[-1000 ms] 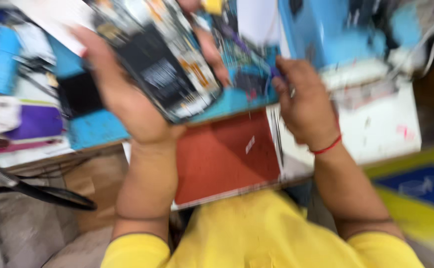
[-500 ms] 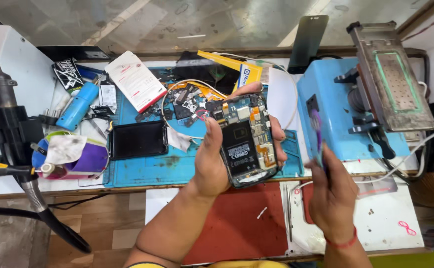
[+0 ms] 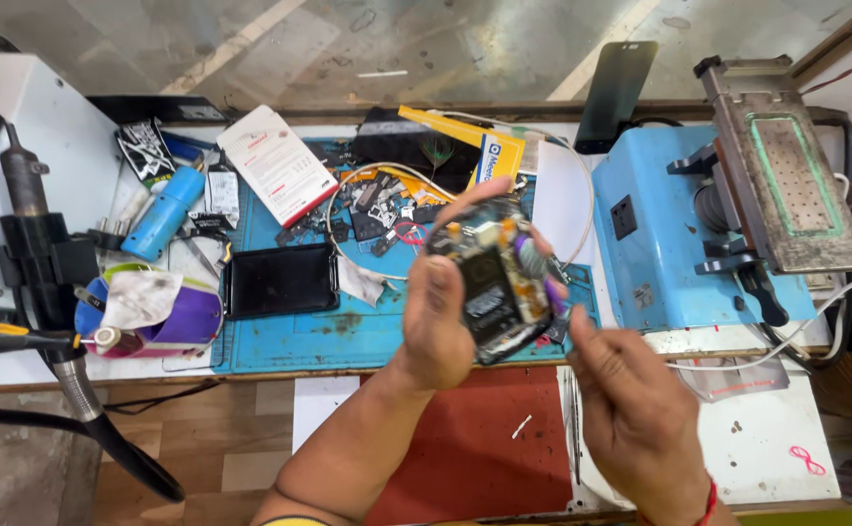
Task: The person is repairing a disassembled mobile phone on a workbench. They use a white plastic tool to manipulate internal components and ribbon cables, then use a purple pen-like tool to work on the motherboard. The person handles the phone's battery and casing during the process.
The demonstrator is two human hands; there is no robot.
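Note:
My left hand (image 3: 442, 317) holds an opened phone (image 3: 497, 282) above the front edge of the blue work mat (image 3: 348, 336), its circuit board and dark battery facing up. My right hand (image 3: 630, 409) is just below and right of the phone, fingers pinched around a thin purple tool (image 3: 554, 300) whose tip touches the phone's right edge. A red thread circles my right wrist. The phone is blurred from motion.
A black phone screen (image 3: 283, 281) lies on the mat's left. Loose parts and cables (image 3: 387, 205) clutter the back. A blue machine (image 3: 684, 244) with a metal plate stands right. A hot-air tool (image 3: 36, 253), a blue cylinder (image 3: 163, 212) and a white box (image 3: 277, 164) sit left.
The view has steadied from a blur. My left hand tilted the phone leftward and lowered it slightly. My right hand moved in from the right to the phone's edge.

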